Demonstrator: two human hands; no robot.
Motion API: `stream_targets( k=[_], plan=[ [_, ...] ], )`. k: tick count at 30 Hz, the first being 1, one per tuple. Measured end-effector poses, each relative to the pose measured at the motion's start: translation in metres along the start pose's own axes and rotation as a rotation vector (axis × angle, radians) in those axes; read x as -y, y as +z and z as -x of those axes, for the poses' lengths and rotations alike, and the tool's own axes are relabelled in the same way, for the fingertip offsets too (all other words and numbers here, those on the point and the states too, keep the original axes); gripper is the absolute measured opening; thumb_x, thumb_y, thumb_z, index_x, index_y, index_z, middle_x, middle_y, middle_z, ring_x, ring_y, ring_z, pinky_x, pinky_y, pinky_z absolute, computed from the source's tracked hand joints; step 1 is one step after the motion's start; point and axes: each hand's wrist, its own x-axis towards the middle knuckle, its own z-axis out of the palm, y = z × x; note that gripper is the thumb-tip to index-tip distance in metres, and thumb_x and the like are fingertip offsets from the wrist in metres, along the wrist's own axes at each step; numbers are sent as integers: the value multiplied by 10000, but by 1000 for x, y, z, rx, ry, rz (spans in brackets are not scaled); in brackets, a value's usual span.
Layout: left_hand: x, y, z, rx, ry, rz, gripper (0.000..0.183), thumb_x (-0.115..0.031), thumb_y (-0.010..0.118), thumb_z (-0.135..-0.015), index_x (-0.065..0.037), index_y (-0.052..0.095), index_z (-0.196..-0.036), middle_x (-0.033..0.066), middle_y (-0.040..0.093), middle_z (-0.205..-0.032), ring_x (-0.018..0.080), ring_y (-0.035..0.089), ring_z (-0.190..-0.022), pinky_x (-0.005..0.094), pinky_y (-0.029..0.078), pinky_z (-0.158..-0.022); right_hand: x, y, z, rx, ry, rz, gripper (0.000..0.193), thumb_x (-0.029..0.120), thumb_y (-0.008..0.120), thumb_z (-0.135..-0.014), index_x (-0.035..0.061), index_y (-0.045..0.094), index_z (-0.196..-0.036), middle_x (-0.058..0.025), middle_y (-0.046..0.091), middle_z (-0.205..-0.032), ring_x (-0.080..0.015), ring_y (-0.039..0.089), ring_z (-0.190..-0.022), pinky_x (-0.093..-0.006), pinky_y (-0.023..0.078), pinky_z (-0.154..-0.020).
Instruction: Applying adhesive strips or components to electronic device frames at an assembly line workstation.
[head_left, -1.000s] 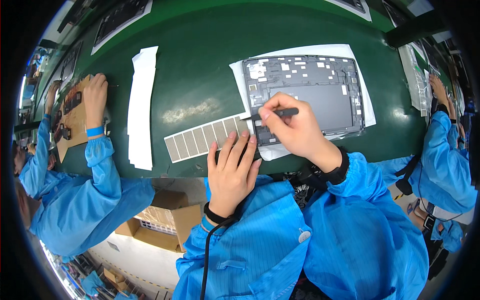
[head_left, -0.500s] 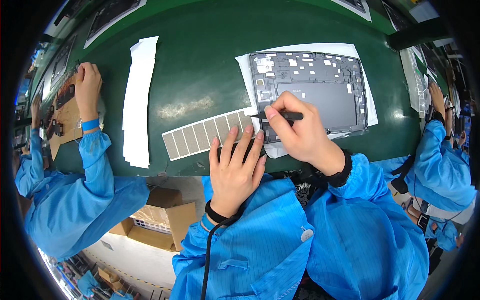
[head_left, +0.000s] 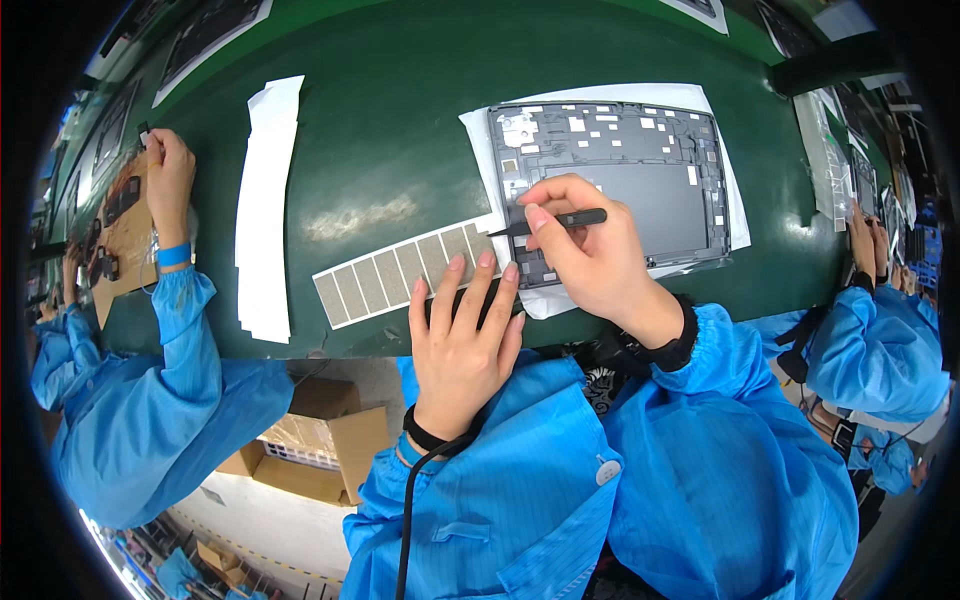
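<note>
My right hand (head_left: 598,255) pinches black tweezers (head_left: 582,217), their points turned left over the right end of a white backing sheet (head_left: 318,276). The sheet bears a row of grey rectangular pads (head_left: 410,266). My left hand (head_left: 463,345) lies with fingers spread, its fingertips on the sheet's lower edge near the right end. Beside the sheet, partly under my right hand, is a dark grey tablet-like housing (head_left: 640,205) with small white patches. It rests on a white sheet (head_left: 738,215). Whether a pad is stuck to the tweezer points is too small to tell.
A long white paper strip (head_left: 267,210) lies to the left on the green table (head_left: 380,130). A co-worker's hand (head_left: 170,180) holds a small dark part above cardboard at far left. Other workers sit at right. An open cardboard box (head_left: 350,440) stands below the table edge.
The tweezers have tilted, their rear end rising in my right hand while the points stay by the sheet's right end. The whole view has shifted slightly. My left hand keeps its place on the sheet.
</note>
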Motion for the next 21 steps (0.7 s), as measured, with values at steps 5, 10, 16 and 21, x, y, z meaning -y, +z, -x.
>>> stream_targets(
  k=[5, 10, 16, 21],
  plan=[
    [0, -3, -1, 5, -22, 28, 507, -214, 703, -819, -156, 613, -1315, 65, 562, -1377, 320, 474, -1305, 554, 293, -1107, 12, -24, 3, -94, 203, -264, 150, 94, 568, -973, -8, 602, -1077, -35, 655, -810, -75, 606, -673, -202, 473, -583],
    [-3, -3, -4, -5, -61, 55, 498, -202, 697, -813, -120, 613, -1298, 68, 558, -1375, 320, 460, -1311, 552, 265, -1115, -3, -27, 22, -89, 222, -214, 157, 79, 568, -968, -23, 599, -1082, -58, 662, -877, -87, 630, -761, -211, 504, -626],
    [-5, -3, -4, -3, -58, 5, 475, -200, 688, -815, -107, 617, -1275, 69, 550, -1381, 317, 443, -1319, 551, 237, -1116, 2, -27, 22, -86, 227, -171, 136, 49, 571, -957, -43, 609, -1049, -66, 654, -895, -90, 621, -776, -229, 529, -669],
    [-9, -3, -7, -47, -81, 58, 443, -167, 673, -814, -77, 606, -1242, 82, 557, -1364, 316, 450, -1311, 548, 243, -1113, -1, -27, 22, -74, 228, -213, 129, 44, 573, -954, -42, 608, -1043, -60, 650, -888, -89, 617, -775, -229, 530, -671]
  ],
)
